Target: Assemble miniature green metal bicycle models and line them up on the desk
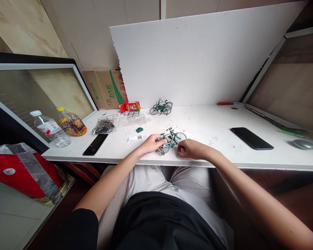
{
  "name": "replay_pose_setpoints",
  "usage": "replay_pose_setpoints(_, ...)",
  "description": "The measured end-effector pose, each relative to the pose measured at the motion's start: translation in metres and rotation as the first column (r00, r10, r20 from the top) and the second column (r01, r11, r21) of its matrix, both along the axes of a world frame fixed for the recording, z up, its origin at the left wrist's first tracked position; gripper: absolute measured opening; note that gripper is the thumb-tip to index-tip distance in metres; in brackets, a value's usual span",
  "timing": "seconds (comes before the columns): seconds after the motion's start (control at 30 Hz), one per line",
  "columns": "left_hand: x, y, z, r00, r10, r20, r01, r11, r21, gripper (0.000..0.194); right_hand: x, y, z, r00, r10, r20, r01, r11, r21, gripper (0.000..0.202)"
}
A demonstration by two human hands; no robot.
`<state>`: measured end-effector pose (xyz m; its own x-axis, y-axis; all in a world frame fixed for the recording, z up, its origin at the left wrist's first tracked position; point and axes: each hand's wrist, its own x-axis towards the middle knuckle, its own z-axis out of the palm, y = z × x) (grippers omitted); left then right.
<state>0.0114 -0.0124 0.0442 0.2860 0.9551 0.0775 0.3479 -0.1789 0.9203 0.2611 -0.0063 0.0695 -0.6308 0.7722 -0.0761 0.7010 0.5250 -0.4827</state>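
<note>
While the long white counter (208,119) runs across, a small dark-green model bicycle (173,137), skinny-framed, sits near its front edge. Bare left hand (151,144) has it pinched; bare right hand (191,149) is curled close by, can't tell if holding anything. Round wheels (181,136), thin pale spokes.

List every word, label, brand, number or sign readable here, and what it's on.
"花生油", apparently, in red: brown cardboard box; its green lettering is unclear.
QR code, fine print too small: white paper slip.
Too small or blurred to read: labels on the white-capped clear plastic bottle and yellow-capped brown-drink bottle; lettering on the small red carton; round white emblem on the red plastic bag.
</note>
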Motion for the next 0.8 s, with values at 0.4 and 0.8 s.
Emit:
replay_pose_setpoints(0.4, 0.011, -0.013, 0.015, 0.989, -0.125, 0.075, 0.123, 0.992, 0.036, 0.038, 0.016, 0.004, 0.028, 0.943, 0.036, -0.330, -0.017, 0.998, 0.062, 0.026)
replay_pose_setpoints(0.8, 0.017, -0.019, 0.016, 0.970, -0.163, 0.182, 0.161, 0.987, 0.025, 0.033, -0.001, -0.013, 0.022, 0.972, 0.060, -0.226, 0.051, 0.888, 0.457, 0.020)
